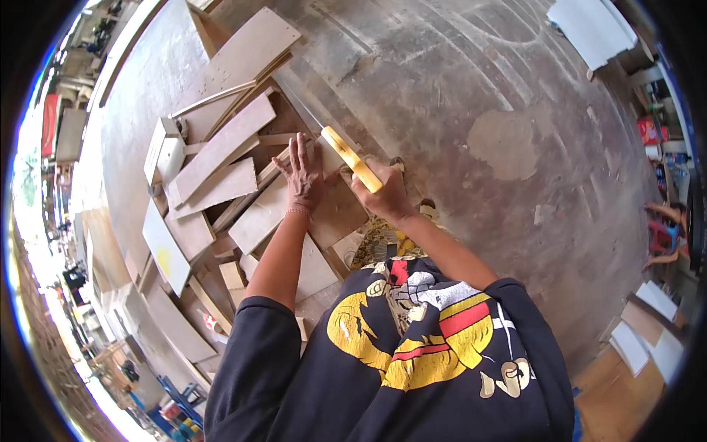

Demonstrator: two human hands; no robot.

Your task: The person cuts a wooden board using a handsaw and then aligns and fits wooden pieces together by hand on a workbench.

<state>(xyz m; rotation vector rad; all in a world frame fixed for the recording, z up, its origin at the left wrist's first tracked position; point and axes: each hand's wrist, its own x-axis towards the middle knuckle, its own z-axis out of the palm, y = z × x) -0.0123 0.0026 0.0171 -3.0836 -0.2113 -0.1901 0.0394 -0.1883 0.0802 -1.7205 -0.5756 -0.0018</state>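
Observation:
My right hand (384, 193) is wrapped around the yellow handle of a hand saw (342, 149). The thin blade points away from me, up and to the left, seen nearly edge-on beside the wood. Spread fingers of my left hand (304, 177) lie flat on a wooden board (318, 156), just left of the saw. Whether the teeth touch the board I cannot make out. Close by on the left, a long plank (224, 144) rests at a slant over other offcuts.
A heap of boards and scraps (213, 188) spreads across the left, with a white panel (166, 247) among them. Stained concrete floor (471, 88) extends to the right. White sheets (593, 33) lie at the upper right, and a person (666, 236) is at the far right edge.

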